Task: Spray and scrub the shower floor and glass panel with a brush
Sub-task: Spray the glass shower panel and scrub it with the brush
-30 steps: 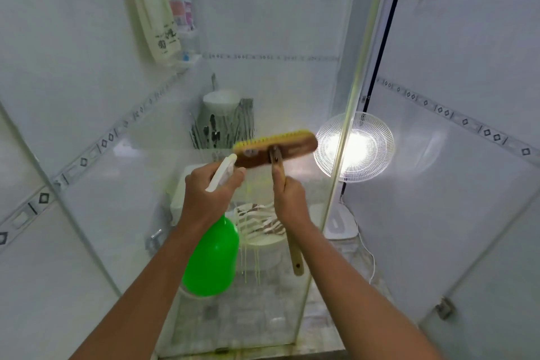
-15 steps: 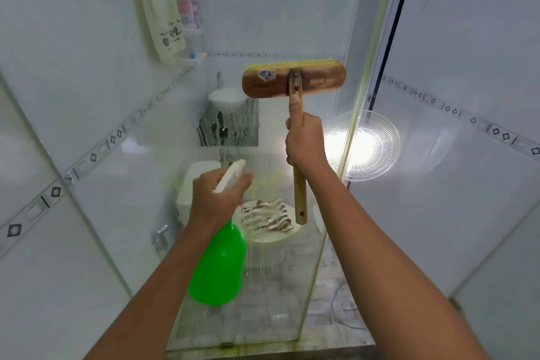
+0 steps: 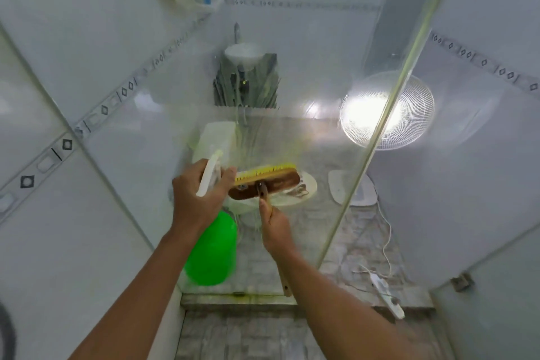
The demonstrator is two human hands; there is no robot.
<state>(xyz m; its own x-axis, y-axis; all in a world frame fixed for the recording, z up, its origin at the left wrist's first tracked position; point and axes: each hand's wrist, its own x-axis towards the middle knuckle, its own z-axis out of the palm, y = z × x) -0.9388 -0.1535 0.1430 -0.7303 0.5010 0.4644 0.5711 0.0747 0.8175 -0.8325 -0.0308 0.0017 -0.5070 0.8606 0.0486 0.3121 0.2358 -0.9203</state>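
While pale tiled walls [image 3: 73, 38] enclose the cubicle in the head view, a glass panel [image 3: 292, 82], streaked with yellow-green drips, is seen standing before a grey mottled shower floor [image 3: 330, 231]. A wooden brush [image 3: 264, 184] with yellow bristles is held against the glass, its handle gripped by the right hand [image 3: 276, 226]. A green spray bottle [image 3: 211, 251] is clutched at the trigger by the left hand [image 3: 197, 191], just beside the brush head. The panel's edge is shown right of the hands, with a lit fan [image 3: 387, 109] and a white cord [image 3: 385, 231] beyond it.

Glass panel [image 3: 306, 73] blocks reach toward the toilet [image 3: 216, 137] and fan [image 3: 409, 108].
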